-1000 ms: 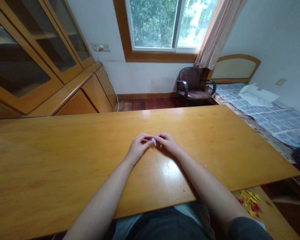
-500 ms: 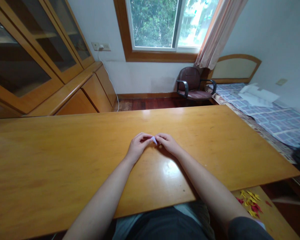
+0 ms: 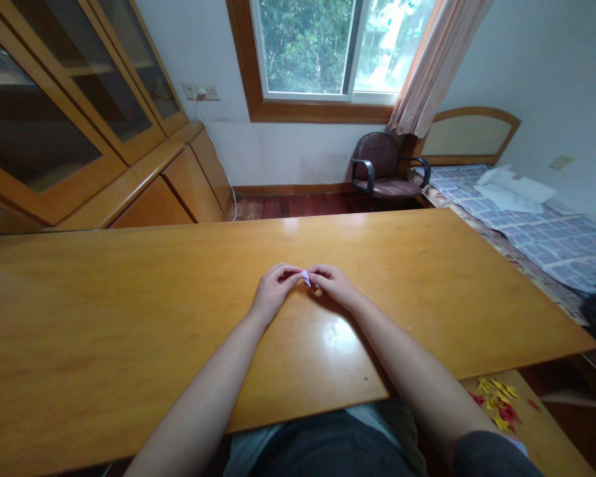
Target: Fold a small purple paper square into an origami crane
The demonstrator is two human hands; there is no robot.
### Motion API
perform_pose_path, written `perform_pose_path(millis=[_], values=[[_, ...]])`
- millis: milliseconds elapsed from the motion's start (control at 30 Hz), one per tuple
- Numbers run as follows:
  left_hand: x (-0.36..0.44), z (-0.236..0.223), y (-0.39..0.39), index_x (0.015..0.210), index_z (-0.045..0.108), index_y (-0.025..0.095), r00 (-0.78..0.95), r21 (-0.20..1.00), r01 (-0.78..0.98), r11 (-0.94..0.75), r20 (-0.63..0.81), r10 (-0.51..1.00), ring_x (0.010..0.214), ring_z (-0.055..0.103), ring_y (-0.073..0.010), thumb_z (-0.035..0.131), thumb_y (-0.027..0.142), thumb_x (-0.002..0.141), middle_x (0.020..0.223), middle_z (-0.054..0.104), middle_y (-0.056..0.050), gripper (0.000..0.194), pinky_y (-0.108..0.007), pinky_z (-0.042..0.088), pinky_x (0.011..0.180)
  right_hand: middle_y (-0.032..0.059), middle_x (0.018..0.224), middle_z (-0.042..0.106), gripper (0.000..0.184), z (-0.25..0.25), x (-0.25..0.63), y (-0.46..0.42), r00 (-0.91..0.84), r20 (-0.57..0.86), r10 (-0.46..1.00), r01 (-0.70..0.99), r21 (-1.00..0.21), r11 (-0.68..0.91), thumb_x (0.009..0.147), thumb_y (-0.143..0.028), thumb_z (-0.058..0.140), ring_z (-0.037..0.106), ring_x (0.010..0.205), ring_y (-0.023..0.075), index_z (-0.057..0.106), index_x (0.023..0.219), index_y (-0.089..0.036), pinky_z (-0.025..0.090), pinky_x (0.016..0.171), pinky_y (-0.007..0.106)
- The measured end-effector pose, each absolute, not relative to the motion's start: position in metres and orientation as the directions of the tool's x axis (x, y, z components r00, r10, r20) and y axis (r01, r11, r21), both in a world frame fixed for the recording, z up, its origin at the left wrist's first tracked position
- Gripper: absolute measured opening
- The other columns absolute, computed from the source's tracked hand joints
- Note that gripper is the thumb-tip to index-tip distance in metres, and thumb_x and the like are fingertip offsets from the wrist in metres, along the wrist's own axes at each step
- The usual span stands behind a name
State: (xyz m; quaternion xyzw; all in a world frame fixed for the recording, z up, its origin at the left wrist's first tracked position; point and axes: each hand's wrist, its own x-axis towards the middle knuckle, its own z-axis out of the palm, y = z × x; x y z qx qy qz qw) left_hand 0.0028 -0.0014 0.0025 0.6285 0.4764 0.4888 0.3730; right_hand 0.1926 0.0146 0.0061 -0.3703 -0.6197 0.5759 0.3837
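Note:
A small piece of folded pale purple paper (image 3: pixel 306 278) is pinched between my two hands, just above the middle of the wooden table (image 3: pixel 153 318). My left hand (image 3: pixel 277 285) grips its left side between thumb and fingers. From the other side, my right hand (image 3: pixel 328 278) closes on the paper with thumb and forefinger. The fingertips of both hands almost meet and cover part of the paper, so its full shape is hard to make out.
Lower right, several yellow and red folded paper pieces (image 3: pixel 499 401) lie on a lower wooden surface (image 3: pixel 559 437). Beyond the table stand a brown armchair (image 3: pixel 380 162) and a bed (image 3: pixel 551 245). A glass-fronted cabinet (image 3: pixel 114 205) lines the left wall.
The purple paper has turned slightly between my fingertips, and its lower point has shifted a little. Both hands stay in nearly the same place.

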Motion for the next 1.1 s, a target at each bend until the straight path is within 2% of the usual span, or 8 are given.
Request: perform_pose_path(millis=[300,667,900,1100], values=[[0.003,0.004,-0.002,0.083,0.073,0.019,0.062,0.94,0.219,-0.263,0.255,0.965,0.08,0.065,-0.0175,0.067,0.041,0.085,0.083,0.071,-0.002,0.022,-0.027,0.05,0.077,0.0043,0.079,0.068,0.03,0.007,0.191,0.012,-0.44,0.046,0.897,0.096,-0.991,0.098,0.083,-0.043,0.065,0.059,0.07,0.0148,0.071,0.089,-0.014,0.045,0.064,0.025],[0.002,0.005,-0.004,0.083,0.073,0.02,0.085,0.922,0.244,-0.301,0.289,0.954,0.081,0.064,-0.0176,0.066,0.041,0.086,0.084,0.07,-0.003,0.023,-0.027,0.049,0.076,0.0016,0.072,0.065,0.029,0.009,0.191,0.012,-0.439,0.042,0.897,0.065,-0.995,0.078,0.086,-0.043,0.063,0.055,0.064,0.0125,0.069,0.087,-0.015,0.043,0.057,0.022],[0.002,0.002,-0.003,0.086,0.073,0.02,0.107,0.908,0.271,-0.319,0.301,0.948,0.083,0.066,-0.0184,0.066,0.04,0.086,0.086,0.072,-0.003,0.021,-0.029,0.051,0.079,-0.0008,0.072,0.066,0.031,0.0,0.189,0.014,-0.397,0.041,0.917,-0.053,-0.998,0.022,0.081,-0.044,0.071,0.06,0.062,0.0124,0.061,0.091,-0.017,0.044,0.055,0.022],[0.004,-0.002,-0.003,0.095,0.072,0.019,0.112,0.948,0.207,-0.241,0.222,0.969,0.087,0.069,-0.0197,0.066,0.039,0.086,0.093,0.074,-0.004,0.022,-0.032,0.054,0.083,-0.0009,0.072,0.066,0.03,0.002,0.189,0.015,-0.375,0.089,0.923,-0.12,-0.992,0.047,0.078,-0.043,0.075,0.06,0.062,0.0121,0.061,0.085,-0.017,0.046,0.059,0.024]])
